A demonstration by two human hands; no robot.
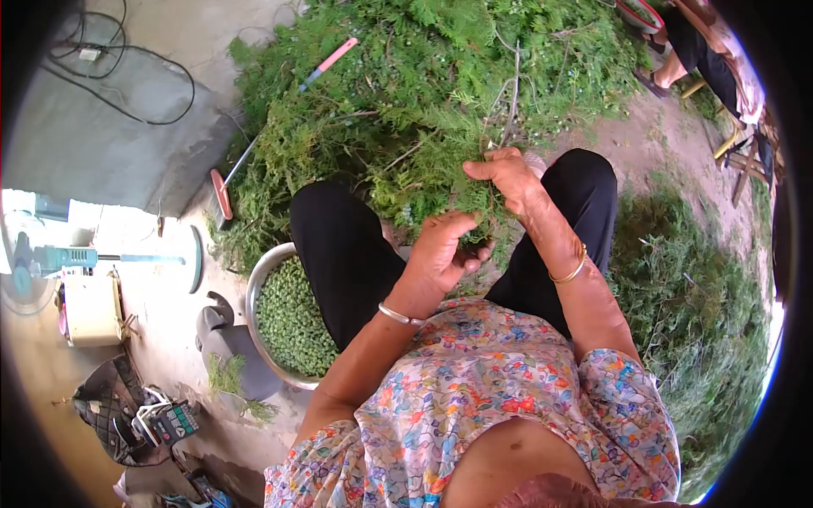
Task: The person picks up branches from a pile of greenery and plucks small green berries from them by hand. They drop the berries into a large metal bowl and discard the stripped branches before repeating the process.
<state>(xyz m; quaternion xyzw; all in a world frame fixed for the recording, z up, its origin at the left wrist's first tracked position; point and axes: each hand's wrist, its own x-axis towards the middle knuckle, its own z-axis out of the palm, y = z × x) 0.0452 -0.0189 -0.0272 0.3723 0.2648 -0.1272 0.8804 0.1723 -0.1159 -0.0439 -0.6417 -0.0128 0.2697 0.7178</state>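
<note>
My right hand (511,179) is closed around the stem of a leafy conifer branch (510,110), whose bare twigs point away from me. Lower and to the left, my left hand (439,252) has its fingers curled at the green foliage of the same branch, between my knees. Exactly what its fingertips pinch is partly hidden. A metal bowl (252,309) rests beside my left leg. Small green cones or berries (295,317) fill it.
A large heap of conifer branches (356,127) lies ahead, with a pink-handled broom or rake (222,195) at its left. Another heap (686,296) is on the right. A fan (127,256) stands left. Another person (711,51) sits far right near a wooden stool (745,165).
</note>
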